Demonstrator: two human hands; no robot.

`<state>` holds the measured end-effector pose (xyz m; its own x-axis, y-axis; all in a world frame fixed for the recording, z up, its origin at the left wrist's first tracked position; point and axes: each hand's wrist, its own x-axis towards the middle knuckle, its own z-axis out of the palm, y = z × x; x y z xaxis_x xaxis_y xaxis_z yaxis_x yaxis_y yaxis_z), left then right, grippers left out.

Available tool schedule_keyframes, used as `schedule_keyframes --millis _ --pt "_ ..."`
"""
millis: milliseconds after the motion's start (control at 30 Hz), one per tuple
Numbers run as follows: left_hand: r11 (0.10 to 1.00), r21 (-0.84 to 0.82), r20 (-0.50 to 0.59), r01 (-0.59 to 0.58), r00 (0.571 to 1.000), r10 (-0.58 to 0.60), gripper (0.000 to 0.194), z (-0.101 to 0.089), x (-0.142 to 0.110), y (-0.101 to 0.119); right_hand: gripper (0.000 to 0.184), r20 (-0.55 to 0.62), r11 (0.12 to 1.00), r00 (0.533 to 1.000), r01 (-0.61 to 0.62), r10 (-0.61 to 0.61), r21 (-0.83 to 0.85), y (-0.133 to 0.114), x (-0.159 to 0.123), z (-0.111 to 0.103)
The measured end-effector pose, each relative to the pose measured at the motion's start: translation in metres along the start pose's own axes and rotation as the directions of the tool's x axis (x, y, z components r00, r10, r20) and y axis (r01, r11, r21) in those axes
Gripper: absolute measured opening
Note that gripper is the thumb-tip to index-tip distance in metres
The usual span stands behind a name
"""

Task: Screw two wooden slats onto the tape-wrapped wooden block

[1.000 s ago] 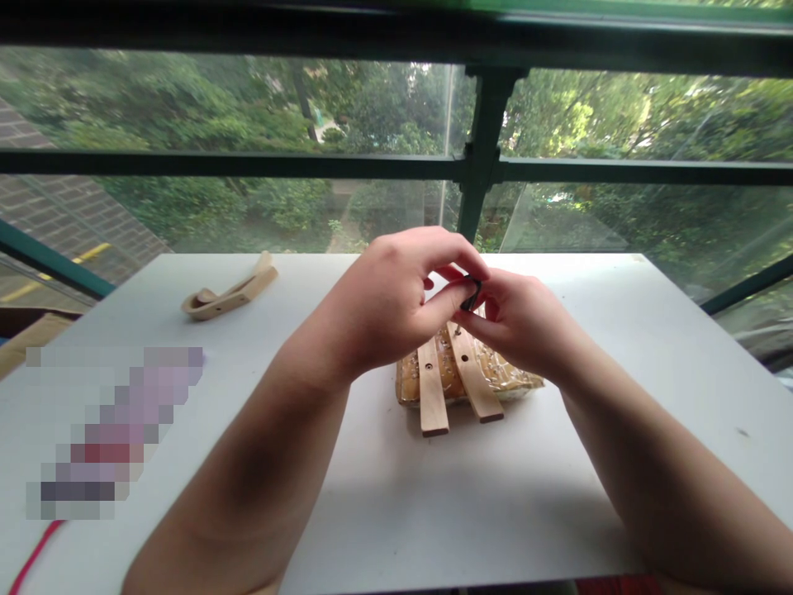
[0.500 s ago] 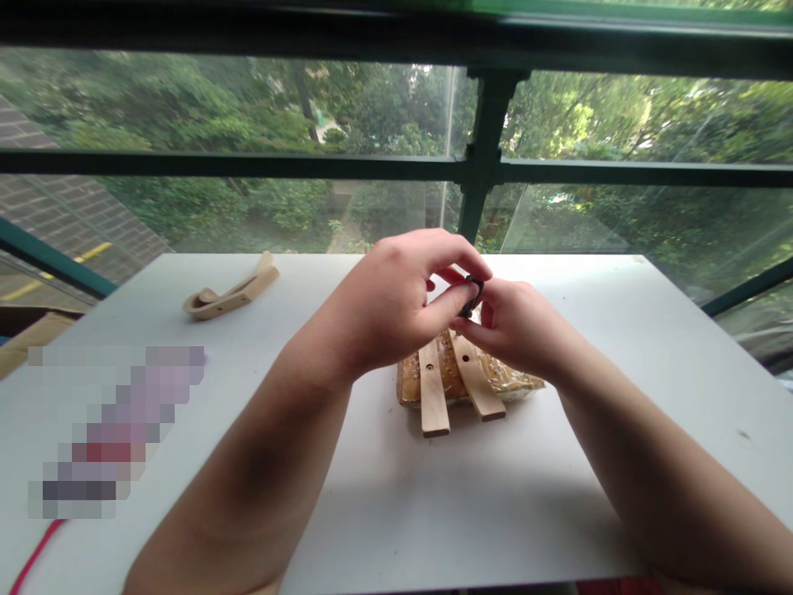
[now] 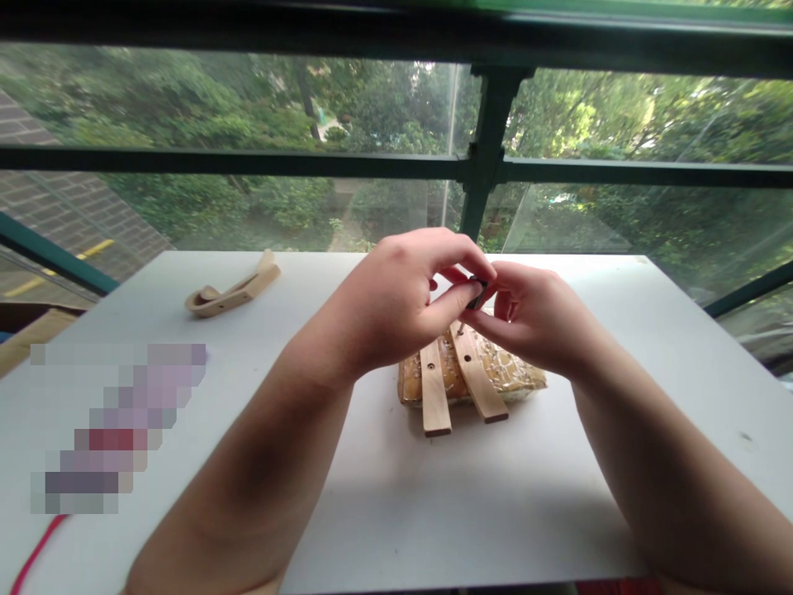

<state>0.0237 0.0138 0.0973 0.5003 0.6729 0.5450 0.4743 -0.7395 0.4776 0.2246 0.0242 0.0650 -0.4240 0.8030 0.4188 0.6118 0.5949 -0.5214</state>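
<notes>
Both my hands meet above a pair of wooden strips. The fingers of my left hand [image 3: 421, 289] pinch a small black screwdriver handle [image 3: 477, 292], partly hidden by the fingertips. My right hand [image 3: 533, 318] grips the same handle from the right with thumb and fingers. A short bit of metal shows beneath, over the top of the right wooden strip [image 3: 480, 384]. The left wooden strip [image 3: 435, 397] has a hole with metal in it. Both strips lie on a brown block wrapped in clear plastic [image 3: 505, 364], their near ends jutting past its front edge.
On the white table [image 3: 372, 512], a curved wooden piece [image 3: 232, 289] lies at the back left. A blurred-out purplish item [image 3: 133, 421] with a red cord [image 3: 40, 549] is at the left. A cardboard box [image 3: 37, 335] stands beyond the left edge; windows rise behind the table.
My right hand has shifted slightly up and right and its fingers have turned around the black handle. My left hand stays nearly in place. The strips and block look unmoved.
</notes>
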Motion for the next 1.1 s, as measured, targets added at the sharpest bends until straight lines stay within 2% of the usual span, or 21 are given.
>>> schedule_keyframes --millis 67,167,300,567,1100 --pt "1.000 0.005 0.000 -0.011 1.000 0.011 0.025 -0.0007 0.0003 -0.0007 0.011 0.046 0.999 0.999 0.021 -0.023 0.036 -0.0003 0.0005 -0.0026" --pt "0.999 0.027 0.005 -0.033 0.999 0.033 0.026 -0.0025 0.0010 -0.0017 0.022 0.100 0.983 0.993 0.046 -0.065 0.180 0.0000 0.0009 -0.0047" --pt "0.999 0.036 0.011 -0.035 0.999 0.035 0.026 -0.0039 0.0014 -0.0020 0.024 0.102 0.955 0.992 0.044 -0.077 0.293 0.0006 0.0008 -0.0045" --pt "1.000 0.004 0.003 0.003 1.000 -0.003 0.027 -0.0032 -0.0002 -0.0024 0.019 0.068 0.979 0.996 0.047 -0.062 0.199 -0.0016 0.0012 -0.0033" --pt "0.999 -0.021 -0.005 0.029 1.000 -0.029 0.019 -0.0020 -0.0014 -0.0007 0.013 0.072 0.976 0.996 0.038 -0.054 0.217 -0.0026 0.0006 -0.0032"
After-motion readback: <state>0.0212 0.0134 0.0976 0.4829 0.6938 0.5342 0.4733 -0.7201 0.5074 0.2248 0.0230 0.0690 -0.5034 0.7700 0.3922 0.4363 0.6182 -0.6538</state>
